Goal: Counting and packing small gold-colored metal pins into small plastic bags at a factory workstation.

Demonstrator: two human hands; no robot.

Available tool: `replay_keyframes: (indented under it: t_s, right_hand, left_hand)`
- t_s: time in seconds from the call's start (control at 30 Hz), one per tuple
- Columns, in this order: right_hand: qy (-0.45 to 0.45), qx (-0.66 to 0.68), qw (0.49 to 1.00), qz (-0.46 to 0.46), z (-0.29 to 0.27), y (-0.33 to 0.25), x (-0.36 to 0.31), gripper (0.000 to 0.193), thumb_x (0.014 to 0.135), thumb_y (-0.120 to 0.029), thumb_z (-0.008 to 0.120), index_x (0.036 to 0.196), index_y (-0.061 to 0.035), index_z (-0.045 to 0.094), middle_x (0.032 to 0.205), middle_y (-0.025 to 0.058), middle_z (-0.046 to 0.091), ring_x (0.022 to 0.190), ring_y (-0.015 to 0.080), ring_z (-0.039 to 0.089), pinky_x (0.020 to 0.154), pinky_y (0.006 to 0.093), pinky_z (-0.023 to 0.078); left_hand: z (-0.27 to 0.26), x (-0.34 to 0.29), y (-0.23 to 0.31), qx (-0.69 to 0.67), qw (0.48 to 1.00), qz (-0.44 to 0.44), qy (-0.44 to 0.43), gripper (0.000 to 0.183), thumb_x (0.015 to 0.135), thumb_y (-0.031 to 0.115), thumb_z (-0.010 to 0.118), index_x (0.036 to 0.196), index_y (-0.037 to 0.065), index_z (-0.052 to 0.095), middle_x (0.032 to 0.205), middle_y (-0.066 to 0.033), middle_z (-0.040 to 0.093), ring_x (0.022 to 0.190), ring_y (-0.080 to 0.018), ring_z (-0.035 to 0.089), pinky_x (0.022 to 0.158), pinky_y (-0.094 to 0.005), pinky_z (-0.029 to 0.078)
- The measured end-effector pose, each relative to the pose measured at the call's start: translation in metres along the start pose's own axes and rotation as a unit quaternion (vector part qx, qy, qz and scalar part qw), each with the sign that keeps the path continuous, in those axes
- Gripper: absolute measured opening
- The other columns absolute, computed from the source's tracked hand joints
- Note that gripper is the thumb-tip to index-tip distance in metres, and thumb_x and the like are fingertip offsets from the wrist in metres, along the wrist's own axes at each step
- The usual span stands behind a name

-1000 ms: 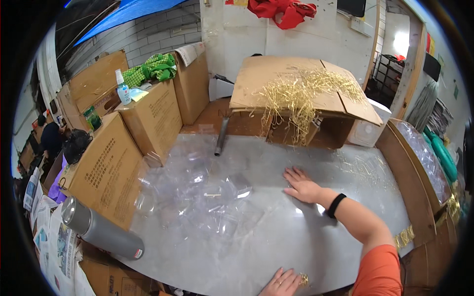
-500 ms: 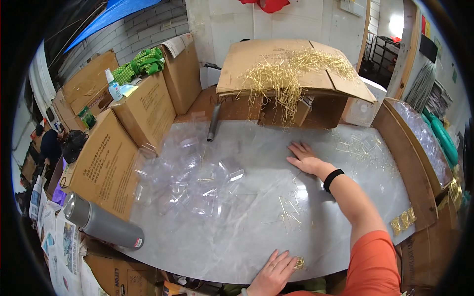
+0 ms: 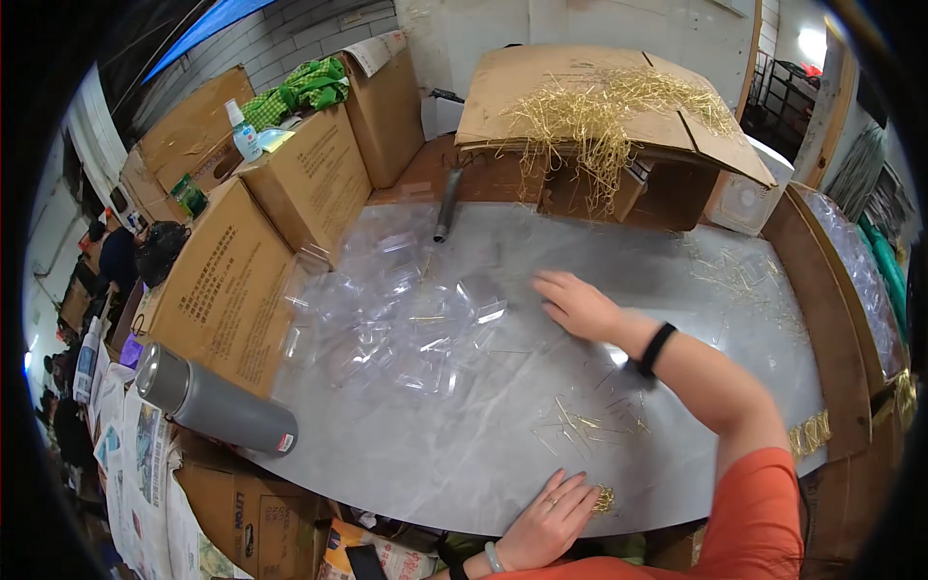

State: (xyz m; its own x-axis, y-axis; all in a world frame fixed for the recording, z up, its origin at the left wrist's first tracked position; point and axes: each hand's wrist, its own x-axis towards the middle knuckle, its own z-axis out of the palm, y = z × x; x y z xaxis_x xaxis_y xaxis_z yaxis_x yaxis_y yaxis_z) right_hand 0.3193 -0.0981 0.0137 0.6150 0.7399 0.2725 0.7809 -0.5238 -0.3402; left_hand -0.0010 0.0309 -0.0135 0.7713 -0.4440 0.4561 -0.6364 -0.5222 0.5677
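Note:
My right hand (image 3: 583,304) reaches over the middle of the grey table (image 3: 425,474), its fingers stretched toward a pile of clear plastic boxes (image 3: 372,319). I see nothing held in it. My left hand (image 3: 553,520) lies flat at the near edge with fingers extended. Its fingertips are beside a small bundle of thin gold wire pieces (image 3: 603,499); whether they touch it I cannot tell. Between the hands lie loose gold wire pieces (image 3: 580,423). More gold wire pieces (image 3: 739,271) are scattered at the far right, and further bundles (image 3: 810,433) sit at the right edge.
A cardboard box (image 3: 503,92) at the back carries a tangled heap of gold wire (image 3: 580,121). Cardboard boxes (image 3: 208,290) line the left side. A grey flask (image 3: 227,406) lies at the left edge; a dark tube (image 3: 448,205) rests at the back. A cardboard strip (image 3: 831,329) borders the right.
My right hand has moved left toward the plastic boxes, its elbow bending more. My left hand stays by the gold bundle. The whole view has shifted slightly.

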Motion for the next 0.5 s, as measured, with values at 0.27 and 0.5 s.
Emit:
replay_keyframes:
  t_s: [0.27,0.5]
  right_hand:
    - [-0.148,-0.071,0.985,-0.049,0.013,0.005,-0.007,0.066,0.109,-0.047,0.037,0.158,-0.0044,0.033,0.167,0.0164,0.026,0.155,0.0350,0.022,0.127,0.0528,0.015]
    - [-0.194,-0.065,0.972,-0.118,-0.013,-0.056,-0.137,0.065,0.109,-0.047,0.034,0.160,-0.0062,0.031,0.168,0.0161,0.025,0.156,0.0346,0.020,0.127,0.0535,0.013]
  left_hand:
    - [0.000,-0.002,-0.002,-0.006,1.000,0.004,-0.003,0.041,0.090,0.008,0.071,0.127,-0.005,0.062,0.124,-0.0171,0.062,0.125,-0.0347,0.059,0.113,-0.0532,0.043]
    - [0.003,-0.004,-0.002,0.016,1.000,0.006,-0.003,0.037,0.091,0.009,0.069,0.126,-0.003,0.064,0.122,-0.0149,0.063,0.126,-0.0333,0.058,0.114,-0.0523,0.041]
